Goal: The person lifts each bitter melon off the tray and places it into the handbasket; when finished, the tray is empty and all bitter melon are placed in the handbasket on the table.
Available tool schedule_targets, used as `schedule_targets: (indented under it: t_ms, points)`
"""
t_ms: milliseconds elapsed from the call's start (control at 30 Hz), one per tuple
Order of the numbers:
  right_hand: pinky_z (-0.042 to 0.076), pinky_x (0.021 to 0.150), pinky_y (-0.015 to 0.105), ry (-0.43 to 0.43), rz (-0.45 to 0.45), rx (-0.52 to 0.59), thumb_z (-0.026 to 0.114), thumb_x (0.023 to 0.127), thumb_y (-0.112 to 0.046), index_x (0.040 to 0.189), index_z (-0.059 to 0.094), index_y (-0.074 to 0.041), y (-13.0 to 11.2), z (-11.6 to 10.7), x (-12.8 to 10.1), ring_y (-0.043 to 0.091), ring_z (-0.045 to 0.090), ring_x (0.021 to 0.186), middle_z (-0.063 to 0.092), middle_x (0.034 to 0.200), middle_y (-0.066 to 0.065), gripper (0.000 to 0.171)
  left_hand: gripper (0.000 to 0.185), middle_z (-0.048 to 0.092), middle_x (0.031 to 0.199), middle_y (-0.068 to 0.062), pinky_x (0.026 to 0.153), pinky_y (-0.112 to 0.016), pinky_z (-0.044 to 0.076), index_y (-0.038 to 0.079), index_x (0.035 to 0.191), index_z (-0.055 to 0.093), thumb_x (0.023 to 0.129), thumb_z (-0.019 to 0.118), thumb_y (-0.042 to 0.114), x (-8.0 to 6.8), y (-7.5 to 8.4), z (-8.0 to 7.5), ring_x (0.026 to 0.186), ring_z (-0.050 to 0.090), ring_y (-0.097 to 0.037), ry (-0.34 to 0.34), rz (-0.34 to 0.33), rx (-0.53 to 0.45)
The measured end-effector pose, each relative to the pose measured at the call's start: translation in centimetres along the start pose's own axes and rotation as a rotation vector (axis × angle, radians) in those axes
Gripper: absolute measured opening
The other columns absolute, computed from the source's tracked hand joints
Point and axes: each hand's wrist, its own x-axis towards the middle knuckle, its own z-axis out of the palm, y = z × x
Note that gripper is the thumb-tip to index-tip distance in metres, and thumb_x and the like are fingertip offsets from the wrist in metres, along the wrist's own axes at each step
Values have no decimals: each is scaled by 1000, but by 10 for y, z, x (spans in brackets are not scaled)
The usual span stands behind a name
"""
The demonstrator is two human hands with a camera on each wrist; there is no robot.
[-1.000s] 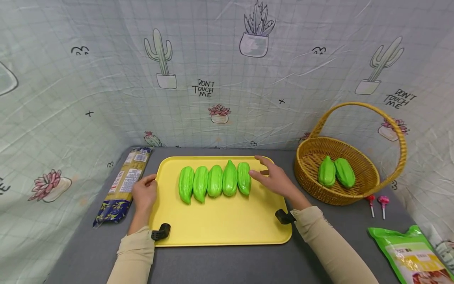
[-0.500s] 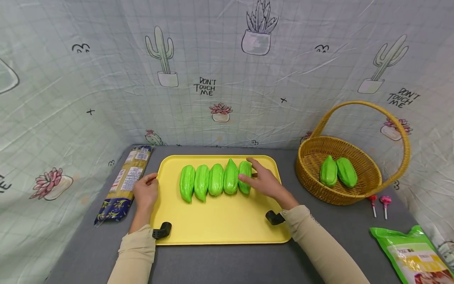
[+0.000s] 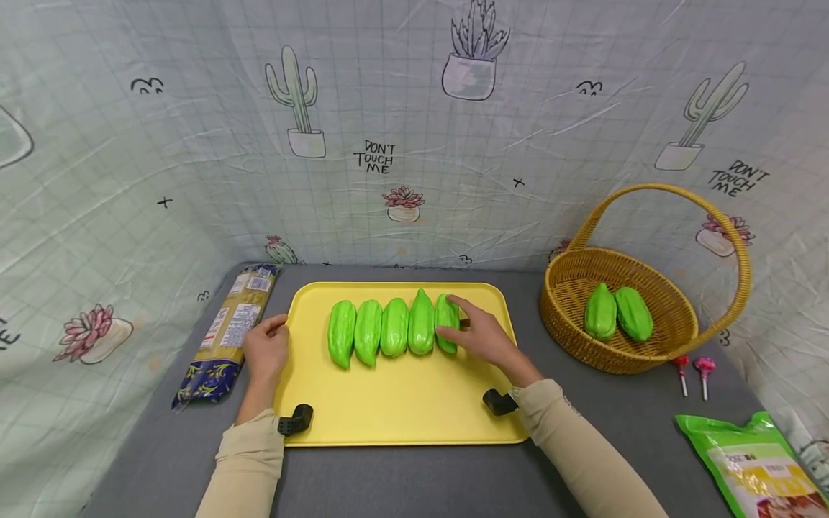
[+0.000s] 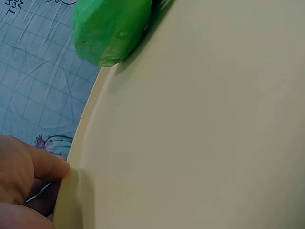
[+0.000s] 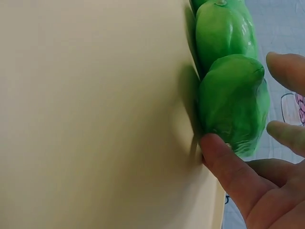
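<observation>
On a yellow tray (image 3: 388, 410), several glossy green papayas (image 3: 368, 332) lie side by side in a row. My right hand (image 3: 482, 332) reaches round the rightmost papaya (image 3: 447, 314), thumb on the near side and fingers beyond it. In the right wrist view the thumb (image 5: 224, 162) lies against that papaya's lower end, while the other fingers are spread and stand apart from it. My left hand (image 3: 266, 350) rests at the tray's left rim; a fingertip (image 4: 59, 168) touches the rim edge in the left wrist view, and no pinch on it shows.
A wicker basket (image 3: 557, 313) with a tall handle stands at the right, holding two papayas (image 3: 601, 313). Two lollipops (image 3: 704, 367) and a green food bag (image 3: 751, 460) lie in front of it. Left of the tray lies a noodle pack (image 3: 227, 331). A printed cloth (image 3: 414, 129) hangs behind.
My right hand has moved left over the tray, from beside the row to around the rightmost papaya. The left hand has stayed at the tray's rim.
</observation>
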Motion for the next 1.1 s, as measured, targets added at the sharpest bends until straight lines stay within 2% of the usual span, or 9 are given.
schedule_targets:
  t_ms: [433, 1033, 1100]
  points:
    - [50, 106, 53, 32, -10, -55, 68, 99, -35, 160, 38, -16, 2, 7, 0, 41, 58, 132, 46, 157, 20, 70, 34, 64, 131, -28, 65, -2, 33, -4, 132, 66, 104, 49, 6, -1, 0, -1, 116, 62, -37, 2, -1, 0]
    - [46, 111, 52, 62, -50, -8, 71, 98, -29, 158, 40, -14, 3, 8, -3, 38, 49, 141, 42, 160, 19, 70, 34, 64, 132, -27, 68, -5, 35, -2, 133, 65, 105, 49, 6, -1, 2, -3, 118, 62, -37, -17, -12, 9]
    - [46, 111, 52, 64, -48, -13, 71, 97, -28, 158, 40, -14, 2, 9, -3, 38, 48, 142, 42, 160, 19, 70, 34, 64, 132, -27, 72, -9, 38, -1, 134, 65, 105, 49, 7, -1, 3, -2, 118, 62, -37, -16, -15, 9]
